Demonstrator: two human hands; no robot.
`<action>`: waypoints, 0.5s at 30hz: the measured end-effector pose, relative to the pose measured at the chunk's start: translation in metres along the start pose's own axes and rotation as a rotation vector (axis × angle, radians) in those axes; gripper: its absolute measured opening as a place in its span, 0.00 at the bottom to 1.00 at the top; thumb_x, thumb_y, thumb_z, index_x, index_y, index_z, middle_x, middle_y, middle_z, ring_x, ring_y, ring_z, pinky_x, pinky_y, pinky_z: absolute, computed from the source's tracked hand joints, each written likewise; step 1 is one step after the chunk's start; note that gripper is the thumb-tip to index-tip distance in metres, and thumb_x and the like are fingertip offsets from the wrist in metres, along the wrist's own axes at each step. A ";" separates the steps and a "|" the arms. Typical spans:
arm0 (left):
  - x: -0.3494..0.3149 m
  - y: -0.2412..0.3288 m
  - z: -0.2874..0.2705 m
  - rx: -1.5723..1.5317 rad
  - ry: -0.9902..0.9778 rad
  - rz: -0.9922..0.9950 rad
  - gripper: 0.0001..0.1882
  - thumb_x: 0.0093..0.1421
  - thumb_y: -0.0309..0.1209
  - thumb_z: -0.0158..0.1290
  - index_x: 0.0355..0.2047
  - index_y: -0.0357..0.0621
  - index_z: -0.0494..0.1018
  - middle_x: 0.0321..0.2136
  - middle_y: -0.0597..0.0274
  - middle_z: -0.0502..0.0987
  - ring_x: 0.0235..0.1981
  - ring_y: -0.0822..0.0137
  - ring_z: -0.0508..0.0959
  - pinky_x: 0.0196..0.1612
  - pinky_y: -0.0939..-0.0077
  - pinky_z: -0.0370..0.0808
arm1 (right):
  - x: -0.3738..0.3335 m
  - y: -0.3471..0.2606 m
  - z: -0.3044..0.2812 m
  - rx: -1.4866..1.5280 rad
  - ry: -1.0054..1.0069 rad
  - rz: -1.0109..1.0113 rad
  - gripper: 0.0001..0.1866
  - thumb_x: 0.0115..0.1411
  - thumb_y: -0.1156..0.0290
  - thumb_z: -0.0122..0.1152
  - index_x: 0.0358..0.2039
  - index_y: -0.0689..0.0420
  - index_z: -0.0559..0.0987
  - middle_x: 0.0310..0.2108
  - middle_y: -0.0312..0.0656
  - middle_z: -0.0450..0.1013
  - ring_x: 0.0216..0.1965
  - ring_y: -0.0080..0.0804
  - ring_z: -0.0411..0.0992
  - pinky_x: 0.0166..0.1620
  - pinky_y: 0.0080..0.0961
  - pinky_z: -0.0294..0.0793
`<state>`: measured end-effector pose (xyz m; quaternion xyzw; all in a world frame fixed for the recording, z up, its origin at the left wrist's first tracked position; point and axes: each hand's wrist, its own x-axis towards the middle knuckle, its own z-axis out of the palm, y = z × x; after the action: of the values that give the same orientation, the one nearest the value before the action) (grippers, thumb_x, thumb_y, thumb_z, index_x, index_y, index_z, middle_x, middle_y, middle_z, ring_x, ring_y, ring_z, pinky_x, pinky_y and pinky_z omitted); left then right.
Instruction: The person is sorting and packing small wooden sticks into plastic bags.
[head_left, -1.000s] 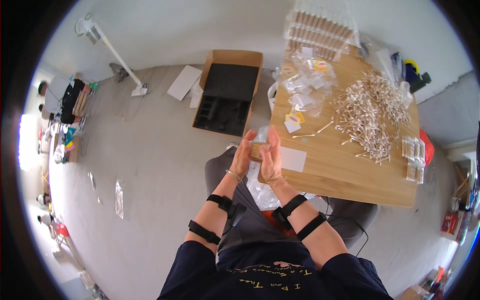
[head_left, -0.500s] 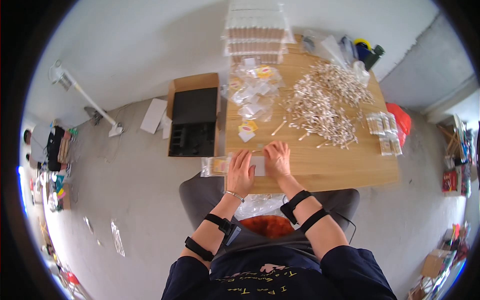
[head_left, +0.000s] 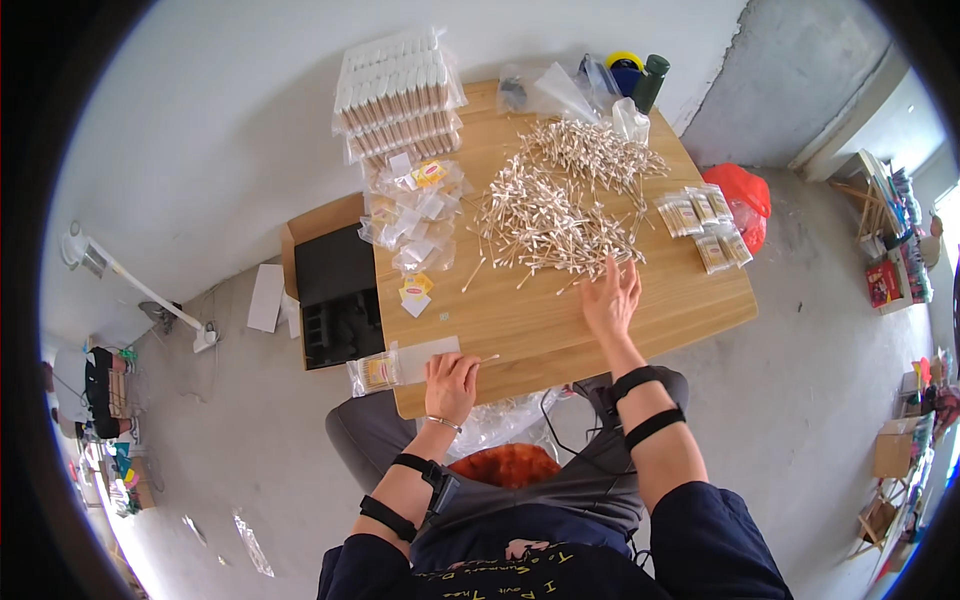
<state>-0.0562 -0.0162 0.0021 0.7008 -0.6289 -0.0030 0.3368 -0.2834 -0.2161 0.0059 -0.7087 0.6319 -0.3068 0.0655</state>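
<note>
My left hand [head_left: 452, 385] is closed at the table's front left edge, on the near edge of a white card or sheet [head_left: 425, 352]. A single cotton swab [head_left: 489, 359] sticks out to the right from its fingers. Just left of the card lies a small clear bag of cotton swabs [head_left: 376, 372], partly over the table edge. Over the near right fringe of a big loose pile of cotton swabs [head_left: 545, 215], my right hand [head_left: 612, 300] is open with its fingers spread, the fingertips at the swabs. I see nothing held in it.
Stacked packs of swabs [head_left: 395, 95] rise at the back left, with clear bags [head_left: 410, 215] and small yellow-and-white cards [head_left: 416, 290] before them. Filled bags [head_left: 704, 222] lie on the right. An open box [head_left: 340, 270] stands left of the table [head_left: 680, 310].
My right hand has left the card beside my left hand and moved right and away to the swab pile, its fingers spreading. My left hand now has a swab showing. The view has shifted.
</note>
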 end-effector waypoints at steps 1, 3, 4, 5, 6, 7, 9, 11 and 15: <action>0.001 0.002 0.001 0.009 0.006 0.014 0.04 0.56 0.27 0.59 0.33 0.51 0.78 0.32 0.65 0.73 0.39 0.57 0.73 0.45 0.61 0.69 | 0.007 0.009 -0.001 0.012 -0.041 0.021 0.34 0.57 0.62 0.62 0.64 0.53 0.65 0.65 0.55 0.59 0.68 0.59 0.51 0.68 0.53 0.48; 0.005 0.003 0.002 0.010 0.013 0.032 0.04 0.56 0.27 0.59 0.33 0.51 0.78 0.32 0.65 0.73 0.39 0.57 0.73 0.45 0.61 0.69 | 0.011 0.015 0.005 0.007 -0.075 0.018 0.34 0.59 0.61 0.61 0.64 0.54 0.64 0.65 0.54 0.59 0.68 0.58 0.51 0.69 0.53 0.47; 0.004 0.002 0.002 0.007 0.012 0.031 0.04 0.56 0.27 0.59 0.32 0.52 0.78 0.32 0.65 0.73 0.39 0.57 0.73 0.45 0.61 0.69 | 0.005 0.010 0.010 -0.005 -0.076 -0.006 0.34 0.59 0.61 0.60 0.64 0.55 0.63 0.65 0.54 0.59 0.68 0.57 0.51 0.69 0.53 0.47; 0.003 0.002 0.001 0.004 0.009 0.027 0.04 0.56 0.27 0.59 0.32 0.52 0.78 0.32 0.65 0.73 0.39 0.57 0.73 0.45 0.60 0.69 | -0.004 0.004 0.013 -0.019 -0.079 -0.031 0.33 0.60 0.61 0.59 0.64 0.55 0.63 0.65 0.53 0.59 0.68 0.56 0.51 0.69 0.52 0.47; 0.002 0.002 0.001 0.004 0.009 0.023 0.04 0.57 0.27 0.59 0.32 0.52 0.78 0.32 0.65 0.73 0.39 0.57 0.73 0.45 0.60 0.69 | -0.013 -0.003 0.017 -0.020 -0.066 -0.043 0.32 0.61 0.62 0.57 0.65 0.55 0.63 0.65 0.52 0.59 0.69 0.55 0.51 0.69 0.52 0.47; 0.001 0.001 0.000 0.008 0.009 0.019 0.04 0.57 0.28 0.59 0.32 0.52 0.78 0.32 0.65 0.73 0.39 0.57 0.73 0.45 0.60 0.69 | -0.023 -0.013 0.021 -0.008 -0.062 -0.057 0.32 0.61 0.62 0.56 0.64 0.56 0.62 0.65 0.52 0.59 0.69 0.55 0.51 0.69 0.52 0.47; 0.001 0.002 0.000 0.010 0.017 0.020 0.03 0.57 0.28 0.59 0.32 0.52 0.78 0.32 0.65 0.73 0.39 0.56 0.73 0.45 0.60 0.69 | -0.040 -0.032 0.024 0.011 -0.044 -0.084 0.31 0.62 0.63 0.55 0.64 0.57 0.62 0.66 0.53 0.58 0.69 0.55 0.51 0.70 0.52 0.47; 0.001 0.001 0.001 0.012 0.028 0.029 0.03 0.57 0.28 0.59 0.32 0.52 0.78 0.32 0.65 0.74 0.39 0.56 0.73 0.45 0.60 0.69 | -0.053 -0.047 0.023 0.019 -0.097 -0.111 0.33 0.62 0.63 0.54 0.66 0.59 0.60 0.67 0.53 0.56 0.70 0.54 0.49 0.70 0.52 0.45; 0.000 0.000 0.002 0.011 0.028 0.035 0.04 0.56 0.27 0.59 0.33 0.51 0.78 0.32 0.64 0.74 0.38 0.56 0.73 0.44 0.60 0.69 | -0.076 -0.070 0.020 0.042 -0.193 -0.173 0.35 0.63 0.62 0.53 0.68 0.58 0.57 0.68 0.54 0.53 0.70 0.54 0.47 0.71 0.51 0.42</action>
<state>-0.0568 -0.0176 0.0002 0.6914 -0.6364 0.0160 0.3417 -0.2145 -0.1372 -0.0031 -0.7851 0.5528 -0.2549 0.1139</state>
